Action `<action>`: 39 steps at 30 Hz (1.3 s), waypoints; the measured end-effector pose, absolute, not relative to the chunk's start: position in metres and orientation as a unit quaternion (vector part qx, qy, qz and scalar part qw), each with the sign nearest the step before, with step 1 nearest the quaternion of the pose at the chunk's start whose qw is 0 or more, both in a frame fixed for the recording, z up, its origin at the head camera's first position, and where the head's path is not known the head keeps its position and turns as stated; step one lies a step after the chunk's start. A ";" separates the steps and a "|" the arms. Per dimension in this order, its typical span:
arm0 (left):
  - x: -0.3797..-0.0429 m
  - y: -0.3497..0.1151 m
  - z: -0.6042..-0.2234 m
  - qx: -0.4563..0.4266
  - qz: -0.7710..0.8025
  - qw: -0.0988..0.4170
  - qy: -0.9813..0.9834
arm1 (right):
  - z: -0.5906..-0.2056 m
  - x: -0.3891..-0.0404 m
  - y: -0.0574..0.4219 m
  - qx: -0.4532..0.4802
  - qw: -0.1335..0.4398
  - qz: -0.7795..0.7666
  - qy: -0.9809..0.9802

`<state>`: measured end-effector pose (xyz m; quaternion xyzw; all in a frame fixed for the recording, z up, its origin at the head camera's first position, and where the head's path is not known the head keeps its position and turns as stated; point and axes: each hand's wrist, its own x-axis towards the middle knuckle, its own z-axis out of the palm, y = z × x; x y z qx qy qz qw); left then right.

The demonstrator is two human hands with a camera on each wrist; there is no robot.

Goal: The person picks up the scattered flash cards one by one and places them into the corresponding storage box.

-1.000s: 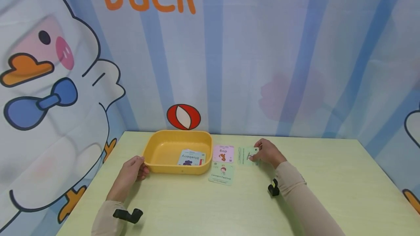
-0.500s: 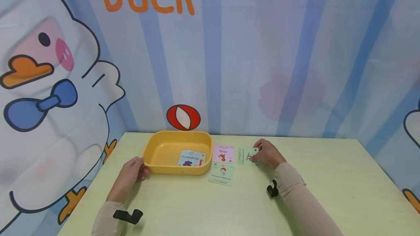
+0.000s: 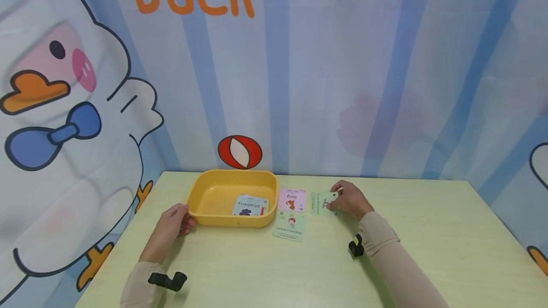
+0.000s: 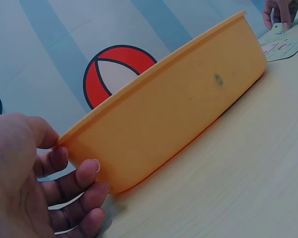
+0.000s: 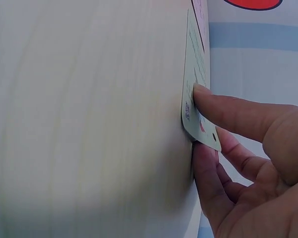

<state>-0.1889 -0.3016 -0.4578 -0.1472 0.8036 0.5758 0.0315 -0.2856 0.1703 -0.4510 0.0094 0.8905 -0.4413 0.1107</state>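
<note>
At the left end of a yellow plastic tray [image 3: 237, 222], my left hand [image 3: 169, 225] pinches the corner of the rim between thumb and forefinger. Its other fingers curl beside the outer wall, as the left wrist view shows. My right hand [image 3: 350, 199] holds a light green picture card [image 3: 318, 203] by its right side. In the right wrist view the thumb lies on the printed face of the green card [image 5: 192, 109], with fingertips under its edge. A pink "dog" card [image 3: 292, 199] and a green "Lantern Festival" card [image 3: 290, 227] lie between tray and right hand.
Inside the tray, a blue "blueberry" card [image 3: 249, 205] lies over other cards. The pale wood table [image 3: 248, 274] ends at a printed duck curtain [image 3: 317, 84] behind the tray. Small black devices [image 3: 169, 281] are strapped to both wrists.
</note>
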 end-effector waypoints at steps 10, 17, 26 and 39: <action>-0.190 -0.303 -0.459 -0.149 0.582 0.034 0.799 | -0.451 -0.284 0.168 0.017 0.105 -0.433 0.895; -0.190 -0.303 -0.459 -0.146 0.576 0.032 0.804 | -0.453 -0.283 0.167 0.028 0.102 -0.422 0.900; -0.191 -0.303 -0.458 -0.147 0.575 0.033 0.804 | -0.448 -0.287 0.171 0.009 0.100 -0.421 0.902; -0.191 -0.304 -0.460 -0.143 0.580 0.033 0.801 | -0.447 -0.287 0.176 0.022 0.134 -0.505 0.852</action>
